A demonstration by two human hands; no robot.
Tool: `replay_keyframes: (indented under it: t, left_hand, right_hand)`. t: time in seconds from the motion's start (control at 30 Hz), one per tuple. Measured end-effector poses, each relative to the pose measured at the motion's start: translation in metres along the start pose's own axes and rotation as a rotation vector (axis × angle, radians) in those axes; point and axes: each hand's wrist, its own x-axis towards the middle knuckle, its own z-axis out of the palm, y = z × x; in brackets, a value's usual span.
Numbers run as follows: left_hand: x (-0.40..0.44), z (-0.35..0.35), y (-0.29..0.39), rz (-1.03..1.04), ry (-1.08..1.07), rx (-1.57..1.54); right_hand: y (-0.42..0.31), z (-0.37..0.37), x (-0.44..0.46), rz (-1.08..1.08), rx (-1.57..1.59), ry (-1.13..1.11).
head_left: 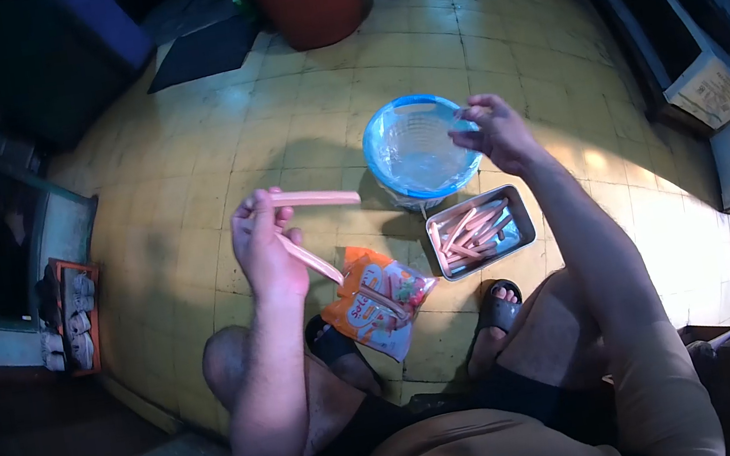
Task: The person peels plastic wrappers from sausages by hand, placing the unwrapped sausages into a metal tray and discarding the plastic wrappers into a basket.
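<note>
My left hand [268,242] holds two long pink sausages, one [318,199] pointing right and the other [313,262] slanting down toward an orange and white plastic packet [377,306] on the floor. Over the right rim of a blue-rimmed basket [447,189] with a clear plastic lining, my right hand [488,134] is raised, fingers apart and nothing visible in them. Below that basket, a metal tray [525,213] holds several pink sausages [465,236].
A red-brown tub [308,5] with a blue lid and a dark mat [205,52] are at the top. Shoes fill an orange rack [83,312] at left. A white box [711,93] stands at right. My sandaled feet flank the packet.
</note>
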Motion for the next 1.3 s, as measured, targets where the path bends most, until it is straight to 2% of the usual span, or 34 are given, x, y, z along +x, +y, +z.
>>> replay_keyframes:
  t: [0.07, 0.1, 0.17, 0.2, 0.27, 0.33, 0.37, 0.47, 0.53, 0.57, 0.63, 0.7, 0.77, 0.83, 0.87, 0.9, 0.93, 0.97, 1.03, 1.07, 1.13, 1.23, 1.3]
  left_hand:
    - [-0.011, 0.007, -0.012, -0.048, -0.045, 0.006]
    - [-0.017, 0.010, -0.019, -0.092, -0.083, 0.010]
    - [-0.028, 0.016, -0.031, -0.191, -0.126, -0.039]
    - [-0.032, 0.018, -0.036, -0.238, -0.166, -0.062]
    - [-0.042, 0.022, -0.050, -0.330, -0.243, -0.106]
    - [-0.058, 0.030, -0.061, -0.401, -0.321, -0.139]
    - [-0.063, 0.029, -0.070, -0.416, -0.376, -0.104]
    - [-0.083, 0.042, -0.061, -0.463, -0.386, -0.062]
    - [-0.092, 0.041, -0.056, -0.493, -0.472, 0.032]
    - [-0.092, 0.038, -0.058, -0.489, -0.469, 0.033]
    - [-0.088, 0.029, -0.066, -0.333, -0.708, 0.262]
    - [-0.086, 0.025, -0.064, -0.307, -0.723, 0.291]
    - [-0.086, 0.031, -0.047, -0.090, -0.855, 0.460]
    - [-0.088, 0.032, -0.038, -0.131, -0.823, 0.338]
    - [-0.088, 0.033, -0.033, -0.097, -0.806, 0.301]
    - [-0.088, 0.034, -0.031, -0.063, -0.790, 0.264]
    - [-0.087, 0.031, -0.038, 0.056, -0.738, 0.279]
    - [-0.084, 0.029, -0.039, 0.058, -0.737, 0.280]
    - [-0.077, 0.025, -0.035, 0.449, -0.773, 0.563]
    - [-0.075, 0.025, -0.031, 0.450, -0.772, 0.563]
    - [-0.076, 0.031, -0.015, 0.766, -0.693, 0.783]
    - [-0.078, 0.035, -0.005, 0.790, -0.641, 0.781]
    - [-0.078, 0.034, -0.002, 0.793, -0.646, 0.769]
  right_hand:
    - [0.012, 0.001, 0.000, 0.105, -0.358, 0.027]
    - [0.012, 0.006, -0.004, 0.106, -0.354, 0.031]
    - [0.002, 0.024, -0.015, -0.008, -0.652, -0.017]
    - [-0.005, 0.031, -0.026, 0.003, -0.553, -0.185]
    - [0.006, 0.039, -0.034, -0.175, -0.536, -0.657]
    - [-0.003, 0.066, -0.073, -0.204, -0.740, -0.799]
    - [-0.007, 0.076, -0.089, -0.051, -0.838, -0.815]
    - [-0.004, 0.075, -0.092, -0.073, -0.945, -0.806]
    - [-0.014, 0.061, -0.081, -0.148, -1.392, -0.761]
    - [-0.015, 0.046, -0.079, -0.189, -1.378, -0.739]
    - [-0.007, 0.022, -0.076, -0.436, -1.497, -0.618]
    - [-0.019, 0.026, -0.081, -0.397, -1.393, -0.584]
    - [-0.036, 0.041, -0.092, -0.359, -1.290, -0.552]
    - [-0.041, 0.056, -0.110, -0.271, -0.817, -0.619]
    - [-0.039, 0.061, -0.116, -0.366, -0.749, -0.646]
    - [-0.038, 0.066, -0.122, -0.367, -0.747, -0.645]
    - [-0.036, 0.071, -0.127, -0.400, -0.719, -0.631]
    - [-0.035, 0.074, -0.130, -0.433, -0.691, -0.617]
    - [-0.028, 0.078, -0.133, -0.466, -0.694, -0.585]
    - [-0.026, 0.081, -0.135, -0.483, -0.669, -0.548]
    - [-0.018, 0.085, -0.138, -0.520, -0.572, -0.486]
    - [-0.019, 0.092, -0.146, -0.523, -0.620, -0.418]
    - [-0.018, 0.089, -0.141, -0.567, -0.607, -0.488]
